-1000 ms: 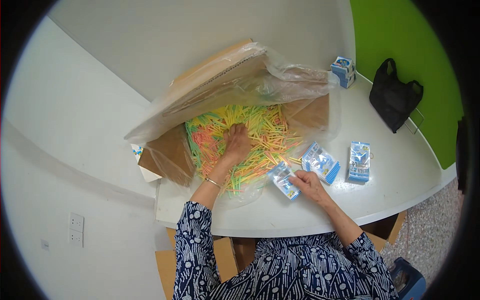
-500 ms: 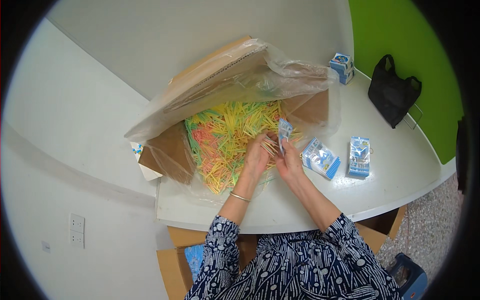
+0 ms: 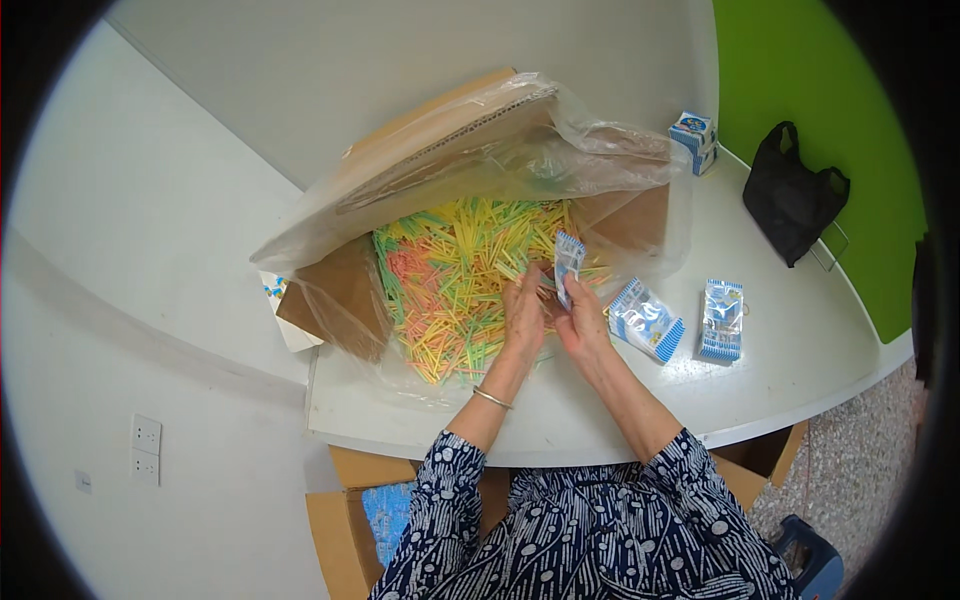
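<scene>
In the head view, the right hand (image 3: pixel 584 318) gripped a blue-and-white packet (image 3: pixel 569 256), at one o'clock from the left hand (image 3: pixel 522 312), whose grip was too hidden to tell. Coloured sticks (image 3: pixel 450 300) lay at ten o'clock from both. Packet-filling seemed in hand; the next move called for a steady, open packet mouth.

Easy reach into the box (image 3: pixel 345 305) from its front left, back panel (image 3: pixel 420 150) blocks the far side, two packs (image 3: pixel 648 320) right of it, slim gap between.

Blue-white packet (image 3: pixel 569 256) near multicoloured sticks (image 3: pixel 445 290)
</scene>
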The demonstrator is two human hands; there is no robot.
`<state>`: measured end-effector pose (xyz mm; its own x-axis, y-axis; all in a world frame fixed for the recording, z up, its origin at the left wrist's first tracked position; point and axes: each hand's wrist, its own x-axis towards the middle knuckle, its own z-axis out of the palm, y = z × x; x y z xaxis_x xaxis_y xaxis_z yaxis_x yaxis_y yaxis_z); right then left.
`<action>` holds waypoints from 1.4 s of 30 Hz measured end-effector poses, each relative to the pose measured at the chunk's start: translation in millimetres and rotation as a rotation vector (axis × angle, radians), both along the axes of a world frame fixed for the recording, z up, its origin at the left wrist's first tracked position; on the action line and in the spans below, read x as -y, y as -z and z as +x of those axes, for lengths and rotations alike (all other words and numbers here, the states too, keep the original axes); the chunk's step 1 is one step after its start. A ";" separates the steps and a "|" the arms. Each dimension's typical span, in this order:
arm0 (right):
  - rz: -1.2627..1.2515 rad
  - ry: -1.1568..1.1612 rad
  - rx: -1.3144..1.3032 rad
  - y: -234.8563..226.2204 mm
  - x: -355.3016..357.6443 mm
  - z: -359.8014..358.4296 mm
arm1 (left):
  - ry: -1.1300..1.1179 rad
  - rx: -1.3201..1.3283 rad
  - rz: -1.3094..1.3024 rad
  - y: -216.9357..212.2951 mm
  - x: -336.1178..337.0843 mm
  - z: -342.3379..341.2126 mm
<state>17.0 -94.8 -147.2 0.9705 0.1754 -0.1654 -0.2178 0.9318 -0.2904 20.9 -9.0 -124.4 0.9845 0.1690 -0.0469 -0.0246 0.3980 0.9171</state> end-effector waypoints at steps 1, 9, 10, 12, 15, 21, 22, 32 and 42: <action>-0.034 -0.010 0.021 -1.0 2.6 1.0 | 0.027 0.019 0.058 0.8 -6.2 2.3; -0.249 0.033 0.130 -23.6 28.3 -13.8 | -0.053 0.042 0.463 -4.5 -26.2 7.7; -0.317 0.030 0.147 -26.7 32.9 -15.1 | -0.059 0.052 0.545 -9.4 -23.9 6.5; -0.384 0.027 0.162 -27.0 40.3 -16.1 | -0.073 0.055 0.551 -13.0 -22.1 6.0; -0.546 0.005 0.211 -22.8 51.5 -18.6 | -0.077 0.055 0.582 -15.6 -24.6 6.4; -0.662 -0.029 0.254 -22.9 64.1 -32.1 | -0.111 0.145 0.745 -6.3 -37.4 18.0; -0.678 -0.044 0.252 -21.4 66.0 -34.3 | -0.118 0.146 0.784 -5.8 -37.5 19.0; -0.771 -0.143 0.255 -10.2 74.5 -45.8 | -0.047 0.122 0.758 -6.5 -36.7 19.5; -0.794 -0.171 0.246 -7.4 77.1 -50.0 | -0.156 0.186 0.915 -7.0 -37.1 22.6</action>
